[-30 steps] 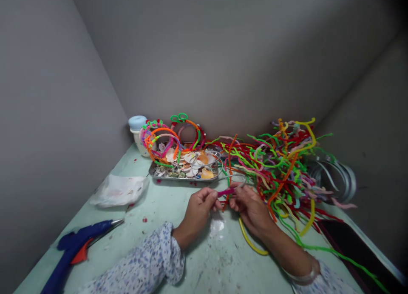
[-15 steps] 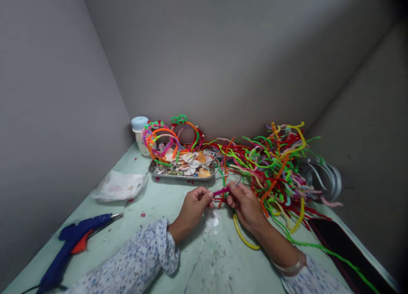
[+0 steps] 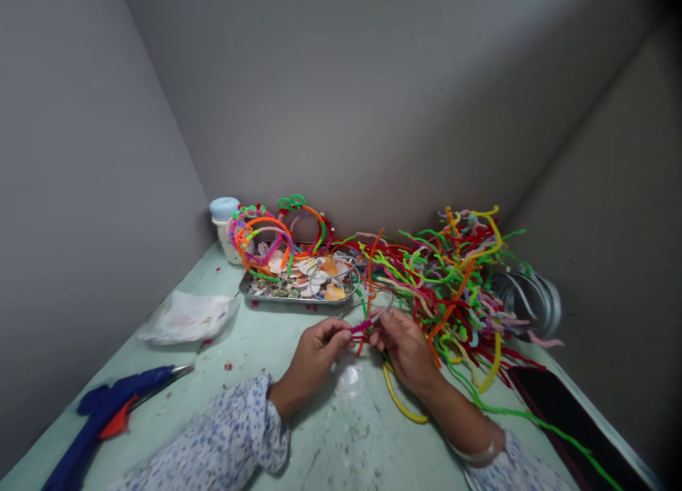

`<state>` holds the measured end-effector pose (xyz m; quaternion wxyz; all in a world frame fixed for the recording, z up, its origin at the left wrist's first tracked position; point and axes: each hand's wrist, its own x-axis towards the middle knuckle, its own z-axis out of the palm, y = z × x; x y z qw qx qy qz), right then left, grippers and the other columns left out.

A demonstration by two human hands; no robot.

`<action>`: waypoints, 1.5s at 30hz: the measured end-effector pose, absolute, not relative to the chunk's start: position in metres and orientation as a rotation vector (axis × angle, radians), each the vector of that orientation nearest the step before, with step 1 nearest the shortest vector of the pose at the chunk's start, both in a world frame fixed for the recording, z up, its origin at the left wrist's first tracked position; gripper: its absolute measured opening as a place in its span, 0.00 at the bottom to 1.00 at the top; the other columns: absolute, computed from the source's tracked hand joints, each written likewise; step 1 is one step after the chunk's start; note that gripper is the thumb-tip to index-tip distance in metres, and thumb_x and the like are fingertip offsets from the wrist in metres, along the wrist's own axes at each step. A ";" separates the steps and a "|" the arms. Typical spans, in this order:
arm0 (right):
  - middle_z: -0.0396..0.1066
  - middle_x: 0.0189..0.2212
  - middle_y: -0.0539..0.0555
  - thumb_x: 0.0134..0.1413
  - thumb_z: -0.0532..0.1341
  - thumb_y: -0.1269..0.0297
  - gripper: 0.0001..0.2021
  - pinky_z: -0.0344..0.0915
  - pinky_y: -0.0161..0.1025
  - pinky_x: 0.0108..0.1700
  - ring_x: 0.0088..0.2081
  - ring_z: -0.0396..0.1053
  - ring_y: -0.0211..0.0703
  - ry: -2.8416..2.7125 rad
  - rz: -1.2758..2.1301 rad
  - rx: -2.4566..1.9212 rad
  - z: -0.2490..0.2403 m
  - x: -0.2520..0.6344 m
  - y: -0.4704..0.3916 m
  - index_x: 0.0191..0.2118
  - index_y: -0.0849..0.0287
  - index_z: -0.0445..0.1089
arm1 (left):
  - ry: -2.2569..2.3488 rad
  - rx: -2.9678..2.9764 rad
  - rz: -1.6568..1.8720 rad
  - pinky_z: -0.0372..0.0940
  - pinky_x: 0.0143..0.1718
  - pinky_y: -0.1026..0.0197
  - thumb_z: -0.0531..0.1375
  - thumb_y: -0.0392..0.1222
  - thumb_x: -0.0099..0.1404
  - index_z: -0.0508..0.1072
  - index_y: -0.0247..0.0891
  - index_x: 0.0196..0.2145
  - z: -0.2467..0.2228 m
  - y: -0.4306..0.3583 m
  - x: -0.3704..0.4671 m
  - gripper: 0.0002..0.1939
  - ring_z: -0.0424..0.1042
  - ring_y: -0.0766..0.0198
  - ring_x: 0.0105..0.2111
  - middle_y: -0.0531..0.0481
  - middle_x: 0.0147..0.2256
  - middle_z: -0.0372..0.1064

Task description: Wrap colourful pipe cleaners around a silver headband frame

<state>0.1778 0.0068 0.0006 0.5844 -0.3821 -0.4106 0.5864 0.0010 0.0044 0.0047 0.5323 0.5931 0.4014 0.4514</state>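
Note:
Between my two hands, above the table, is a short magenta fuzzy length (image 3: 361, 327) around a thin grey band (image 3: 384, 306). My left hand (image 3: 315, 354) pinches the magenta part at its left end. At the other side, my right hand (image 3: 408, 349) has thumb and fingers closed on the grey band, just right of the magenta part. Part of the band is hidden by my right fingers. A yellow fuzzy stem (image 3: 401, 400) lies below my right hand.
Behind my hands stands a metal tray (image 3: 298, 300) of shells and colourful headbands (image 3: 266, 224). A tangled pile of fuzzy stems (image 3: 447, 278) and grey hoops (image 3: 548, 303) are at right, with a dark phone (image 3: 565, 413). Left are a glue gun (image 3: 106, 413), plastic bag (image 3: 189, 317) and jar (image 3: 226, 228).
The view has shifted slightly, so most things sit further left. My right fingers have moved a little off the magenta part, and more of it and the grey band shows.

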 end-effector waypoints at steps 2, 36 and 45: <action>0.72 0.24 0.49 0.50 0.67 0.50 0.15 0.59 0.29 0.24 0.22 0.65 0.32 -0.861 1.370 -0.859 0.003 0.178 0.008 0.33 0.58 0.73 | 0.972 1.488 1.060 0.64 0.35 0.64 0.60 0.42 0.64 0.75 0.34 0.34 0.006 0.004 0.000 0.09 0.70 0.64 0.31 0.50 0.30 0.73; 0.71 0.31 0.52 0.53 0.63 0.56 0.17 0.61 0.37 0.26 0.27 0.65 0.42 -0.797 0.730 -1.244 0.006 0.209 0.028 0.47 0.55 0.70 | 1.050 1.488 1.201 0.63 0.42 0.61 0.58 0.47 0.66 0.73 0.38 0.38 -0.003 0.011 -0.003 0.10 0.69 0.61 0.38 0.49 0.35 0.72; 0.72 0.43 0.60 0.56 0.57 0.60 0.12 0.64 0.49 0.50 0.46 0.69 0.51 -1.274 0.220 -1.478 0.012 0.236 0.042 0.41 0.59 0.74 | 1.033 1.512 1.176 0.62 0.41 0.60 0.57 0.46 0.68 0.72 0.39 0.37 -0.002 0.010 -0.003 0.09 0.68 0.62 0.37 0.50 0.34 0.70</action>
